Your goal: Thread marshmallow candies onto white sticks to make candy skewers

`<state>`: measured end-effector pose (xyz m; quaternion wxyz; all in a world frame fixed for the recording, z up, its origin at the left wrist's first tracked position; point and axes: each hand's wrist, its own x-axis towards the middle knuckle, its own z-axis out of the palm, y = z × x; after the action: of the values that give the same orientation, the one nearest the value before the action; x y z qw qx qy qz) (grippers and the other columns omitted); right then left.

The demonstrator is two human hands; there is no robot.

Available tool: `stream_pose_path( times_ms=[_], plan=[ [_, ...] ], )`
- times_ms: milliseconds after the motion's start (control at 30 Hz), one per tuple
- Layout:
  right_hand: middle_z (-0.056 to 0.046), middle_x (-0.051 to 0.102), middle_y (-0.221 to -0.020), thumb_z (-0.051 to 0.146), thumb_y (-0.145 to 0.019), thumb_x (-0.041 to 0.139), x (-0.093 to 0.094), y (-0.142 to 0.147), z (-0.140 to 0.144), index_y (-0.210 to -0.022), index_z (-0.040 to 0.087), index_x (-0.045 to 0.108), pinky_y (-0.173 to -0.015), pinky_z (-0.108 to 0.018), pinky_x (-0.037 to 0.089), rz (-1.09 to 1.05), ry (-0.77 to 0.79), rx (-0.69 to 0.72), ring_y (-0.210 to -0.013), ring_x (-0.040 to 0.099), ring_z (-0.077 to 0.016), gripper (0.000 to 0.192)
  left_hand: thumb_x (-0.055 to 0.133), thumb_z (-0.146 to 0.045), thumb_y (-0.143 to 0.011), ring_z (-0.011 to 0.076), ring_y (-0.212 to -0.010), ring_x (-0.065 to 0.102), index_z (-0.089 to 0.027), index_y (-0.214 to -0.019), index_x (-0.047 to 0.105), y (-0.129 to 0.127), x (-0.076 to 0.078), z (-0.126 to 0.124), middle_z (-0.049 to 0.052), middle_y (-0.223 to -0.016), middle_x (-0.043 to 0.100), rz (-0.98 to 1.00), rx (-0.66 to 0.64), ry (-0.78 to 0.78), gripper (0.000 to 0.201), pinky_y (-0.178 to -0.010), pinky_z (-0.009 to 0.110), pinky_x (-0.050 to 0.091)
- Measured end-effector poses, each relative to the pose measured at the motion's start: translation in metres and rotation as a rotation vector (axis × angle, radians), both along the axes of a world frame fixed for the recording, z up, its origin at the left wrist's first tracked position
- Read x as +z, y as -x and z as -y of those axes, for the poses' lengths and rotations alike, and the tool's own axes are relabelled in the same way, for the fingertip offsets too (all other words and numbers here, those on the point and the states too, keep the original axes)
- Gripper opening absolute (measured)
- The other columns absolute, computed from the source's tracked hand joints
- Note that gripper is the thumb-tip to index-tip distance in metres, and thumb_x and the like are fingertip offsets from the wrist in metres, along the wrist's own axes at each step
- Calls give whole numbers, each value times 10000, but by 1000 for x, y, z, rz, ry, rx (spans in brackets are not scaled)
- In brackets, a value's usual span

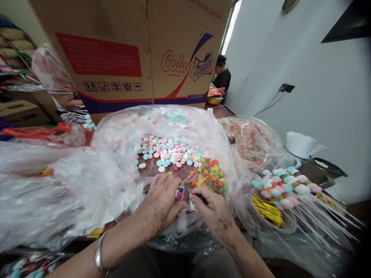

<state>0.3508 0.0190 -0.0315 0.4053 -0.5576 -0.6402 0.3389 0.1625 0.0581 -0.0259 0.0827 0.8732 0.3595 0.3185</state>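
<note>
My left hand (162, 202) and my right hand (213, 210) meet low in the middle, fingers curled around a small pink and red item (180, 194) held between them. It is mostly hidden by the fingers. Just beyond lies a pile of pink, blue and white round candies (166, 152) on an open clear plastic bag (116, 154). Next to it sits a heap of small multicoloured ring candies (210, 175). A metal bangle (99, 255) circles my left wrist.
A big cardboard carton (127, 50) stands behind the bag. At right lie finished candy skewers (285, 187) on white sticks, yellow twist ties (266, 210), another bag of sweets (249, 141) and a white stick bundle (301, 144). A person (222, 75) sits far back.
</note>
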Motion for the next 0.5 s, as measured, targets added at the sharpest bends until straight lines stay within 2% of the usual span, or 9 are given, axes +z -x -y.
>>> stream_pose_path(
  times_ms=[33, 100, 167, 233, 300, 367, 500],
  plan=[
    [23, 623, -707, 337, -901, 521, 2, -2, 1, -836, 199, 657, -614, -236, 397, 8, 10, 28, -656, 547, -135, 204, 588, -199, -905, 266, -908, 572, -150, -915, 626, 0, 3, -1, 78, -909, 655, -7, -41, 125, 62, -849, 405, 421],
    [23, 630, -736, 325, -917, 525, 6, -5, 2, -859, 203, 659, -628, -235, 400, 12, 35, 73, -678, 552, -135, 190, 558, -200, -900, 210, -768, 560, -184, -754, 590, 1, 9, -2, 19, -766, 621, -4, -77, 410, 151, -720, 329, 410],
    [19, 638, -775, 301, -922, 537, 8, -8, 2, -874, 206, 658, -658, -236, 405, 18, 24, 104, -717, 558, -136, 161, 554, -243, -884, 181, -693, 545, -194, -731, 581, 3, 14, -4, -4, -717, 609, 28, -83, 665, 163, -632, 286, 378],
    [11, 641, -811, 268, -922, 549, 9, -11, 2, -869, 206, 654, -703, -242, 408, 41, -38, 126, -763, 561, -139, 133, 556, -310, -871, 164, -643, 521, -197, -726, 575, 4, 17, -4, -19, -677, 589, 65, -109, 825, 185, -589, 267, 355],
    [5, 634, -822, 246, -936, 540, 9, -13, 2, -858, 206, 642, -736, -250, 407, 77, -122, 133, -788, 557, -143, 135, 539, -377, -877, 158, -633, 505, -198, -719, 567, 5, 17, -4, -21, -664, 570, 101, -141, 861, 241, -583, 263, 350],
    [4, 616, -802, 240, -965, 512, 9, -14, 3, -843, 207, 620, -739, -254, 405, 117, -189, 138, -785, 549, -144, 167, 495, -427, -903, 154, -633, 483, -200, -714, 554, 5, 16, -3, -22, -664, 544, 124, -163, 824, 302, -585, 263, 343],
    [20, 523, -698, 278, -1014, 454, 7, -14, 5, -710, 212, 499, -657, -253, 374, 190, -283, 102, -694, 496, -136, 314, 403, -461, -955, 149, -615, 432, -206, -694, 519, 2, 14, -1, -29, -638, 484, 129, -184, 740, 383, -581, 270, 321]
  ],
)
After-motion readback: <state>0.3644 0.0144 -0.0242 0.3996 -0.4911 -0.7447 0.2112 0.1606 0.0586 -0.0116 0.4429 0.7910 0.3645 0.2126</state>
